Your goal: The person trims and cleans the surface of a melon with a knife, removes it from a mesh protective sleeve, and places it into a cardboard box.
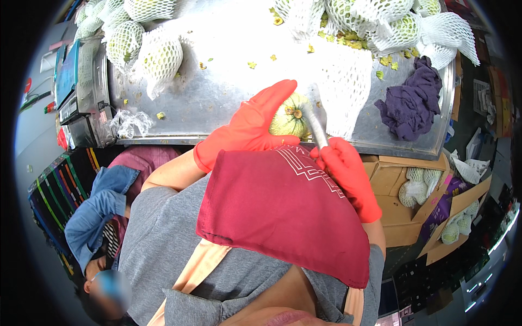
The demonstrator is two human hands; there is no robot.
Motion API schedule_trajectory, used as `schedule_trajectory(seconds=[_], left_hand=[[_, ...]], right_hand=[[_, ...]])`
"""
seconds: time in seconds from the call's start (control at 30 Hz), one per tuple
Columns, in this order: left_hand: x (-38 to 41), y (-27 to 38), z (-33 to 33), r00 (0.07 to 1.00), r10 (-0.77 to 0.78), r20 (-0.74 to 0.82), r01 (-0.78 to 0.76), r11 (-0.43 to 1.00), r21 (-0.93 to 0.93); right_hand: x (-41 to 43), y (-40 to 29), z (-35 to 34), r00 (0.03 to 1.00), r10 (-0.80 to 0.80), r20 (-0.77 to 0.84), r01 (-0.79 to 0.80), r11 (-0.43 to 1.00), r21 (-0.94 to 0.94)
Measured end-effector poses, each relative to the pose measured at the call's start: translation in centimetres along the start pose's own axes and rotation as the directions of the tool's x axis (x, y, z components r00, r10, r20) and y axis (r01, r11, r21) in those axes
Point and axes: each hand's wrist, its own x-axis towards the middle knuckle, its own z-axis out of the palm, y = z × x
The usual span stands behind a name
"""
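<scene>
A netted-skin melon (290, 118) with its stem end towards me lies at the near edge of a metal table. My left hand (253, 118), in a red rubber glove, cups it from the left side, thumb and fingers around it. My right hand (342, 171), gloved the same, holds a knife (315, 122), its blade blurred and close to the melon's right side. Beyond the knife an empty white foam net (346, 89) lies flat on the table. Small yellow-green stem scraps (252, 65) are scattered about.
Melons in foam nets (161, 57) stand at the far left, more (395, 28) at the far right. A purple cloth (414, 100) lies at right. A scale-like device (87, 93) and clear plastic (132, 122) are at left. Cardboard boxes (393, 179) stand below right; a co-worker (98, 212) is at left.
</scene>
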Motion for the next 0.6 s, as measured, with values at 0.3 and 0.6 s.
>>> schedule_trajectory(seconds=[0.3,0.6], left_hand=[[-0.2,0.1,-0.1,0.992,0.105,0.072,-0.111,0.989,0.095],[-0.1,-0.4,-0.1,0.986,0.112,0.122,-0.127,0.984,0.127]], right_hand=[[1.6,0.6,-1.2,0.999,-0.041,0.005,0.040,0.993,0.109],[2.3,0.9,-1.6,0.999,-0.047,-0.012,0.049,0.984,0.169]])
